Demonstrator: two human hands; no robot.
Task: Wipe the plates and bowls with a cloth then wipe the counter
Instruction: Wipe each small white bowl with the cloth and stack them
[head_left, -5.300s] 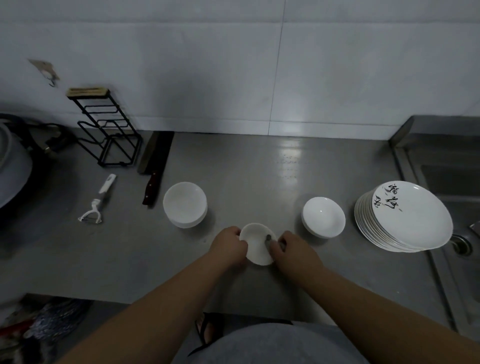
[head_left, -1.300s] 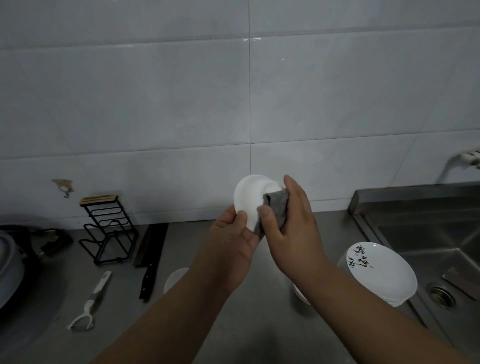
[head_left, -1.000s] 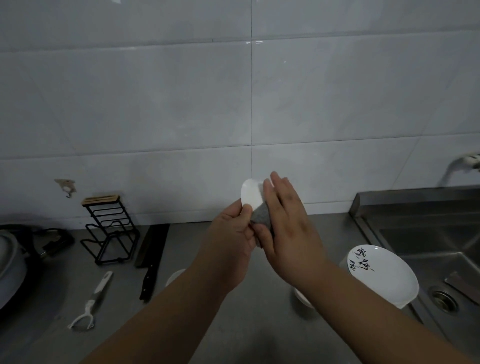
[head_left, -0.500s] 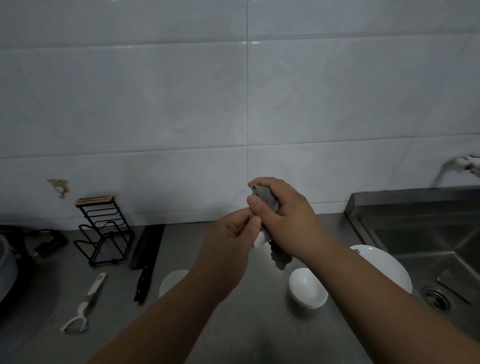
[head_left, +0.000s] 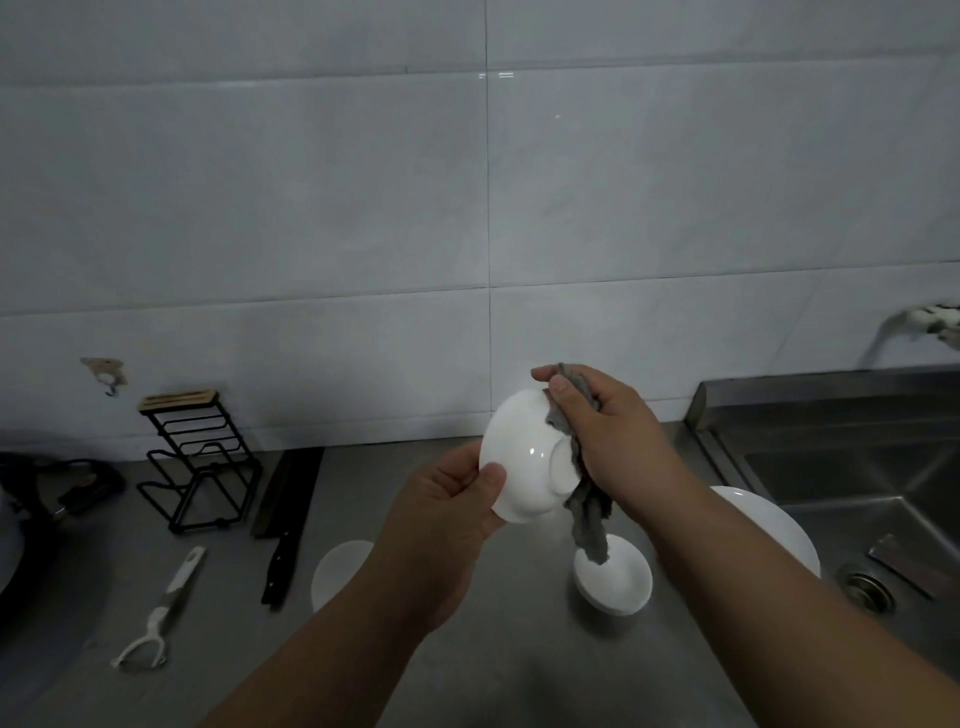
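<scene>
Our left hand (head_left: 441, 509) pinches the rim of a white bowl (head_left: 519, 447), raised above the counter (head_left: 519, 665) with its underside toward us; our right hand (head_left: 613, 436) grips the grey cloth (head_left: 589, 525) against its base.

left hand (head_left: 441, 519): bare | right hand (head_left: 610, 434): bare | forearms: bare
</scene>
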